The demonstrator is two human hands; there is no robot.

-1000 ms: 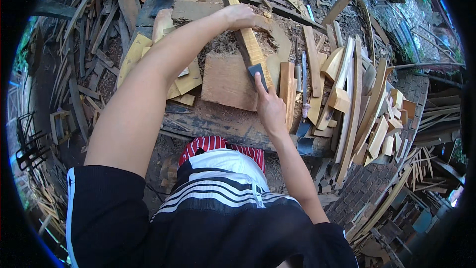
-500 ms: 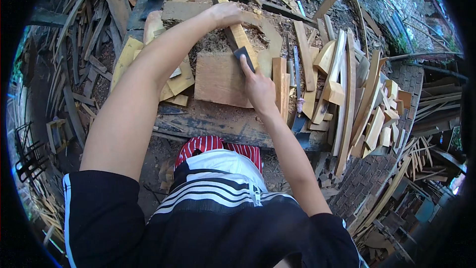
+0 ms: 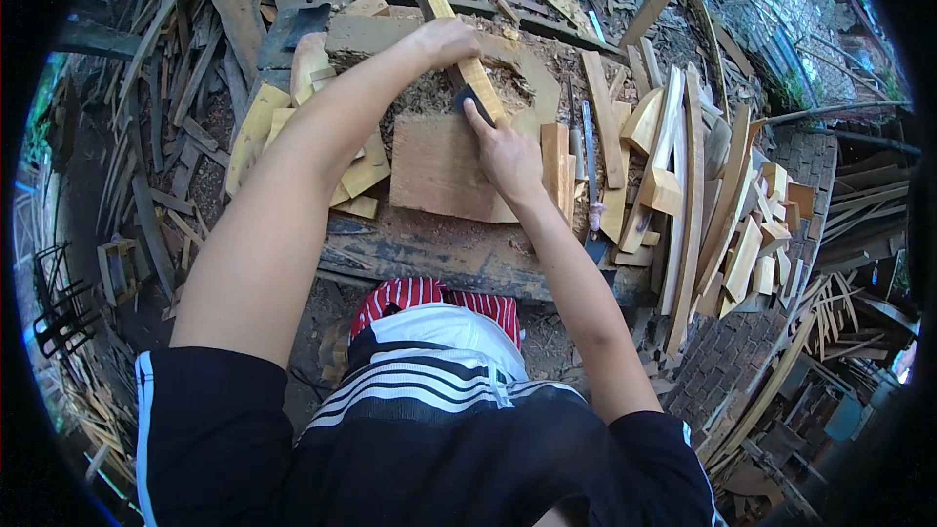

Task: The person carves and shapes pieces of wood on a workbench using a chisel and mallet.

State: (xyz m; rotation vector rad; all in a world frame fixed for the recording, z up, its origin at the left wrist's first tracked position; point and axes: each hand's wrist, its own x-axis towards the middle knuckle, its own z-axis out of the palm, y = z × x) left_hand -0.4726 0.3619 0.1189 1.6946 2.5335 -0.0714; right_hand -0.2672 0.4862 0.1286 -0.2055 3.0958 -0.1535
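My left hand (image 3: pixel 449 42) is closed over a squared wooden bar (image 3: pixel 475 76) that slants across the far side of the bench. The bar's far end sticks out beyond the fist. My right hand (image 3: pixel 512 164) grips a dark, flat, rectangular piece (image 3: pixel 470 101) and presses it along the bar near its close end, index finger stretched on top. What kind of tool this dark piece is does not show clearly. Below the bar lies a broad wooden block (image 3: pixel 434 171), next to my right hand.
The worn bench (image 3: pixel 420 259) carries sawdust and offcuts. To the right lie a thin metal tool with a pinkish wrapped end (image 3: pixel 594 218), upright-edged wood blocks (image 3: pixel 554 161) and many long strips (image 3: pixel 691 176). Yellowish boards (image 3: pixel 259 132) lie left. Scrap planks (image 3: pixel 234 5) heap up beyond.
My right hand has slid the dark piece a short way up the bar, toward my left hand. The left hand keeps its hold. The whole view has shifted slightly.
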